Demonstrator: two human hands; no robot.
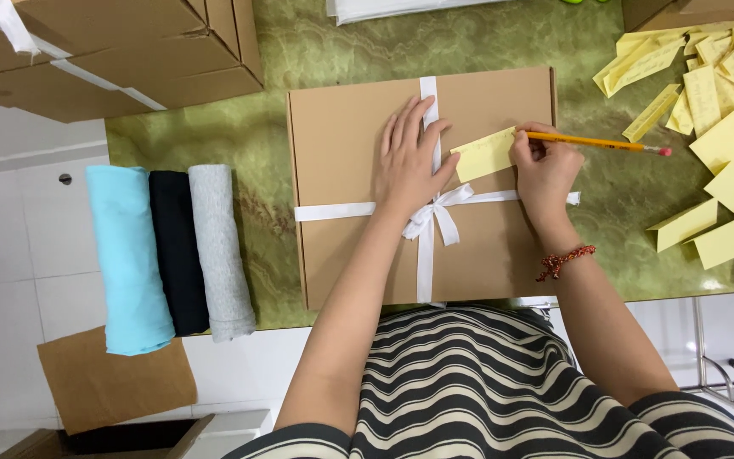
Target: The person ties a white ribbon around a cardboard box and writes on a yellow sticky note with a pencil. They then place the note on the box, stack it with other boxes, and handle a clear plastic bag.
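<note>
- Nearest: striped top (503, 382), both forearms reaching up from it.
- Yellow note (484, 154) on flat brown box (341, 136), just right of white ribbon (426, 255) tied in a bow.
- Right hand (544, 170) clamped on yellow pencil (592, 142), tip at note edge.
- Left hand (409, 161) flat, fingers spread, pressing box and ribbon beside note.
- Right: loose yellow slips (715, 110) on green table (273, 76).
- Left: three rolled cloths (172, 255), blue, black, grey.

Flat brown box (358, 255), white-ribboned, centre; yellow label (484, 154) on it; yellow labels (724, 85) at 2 o'clock; brown cartons (112, 51) at 10 o'clock.
</note>
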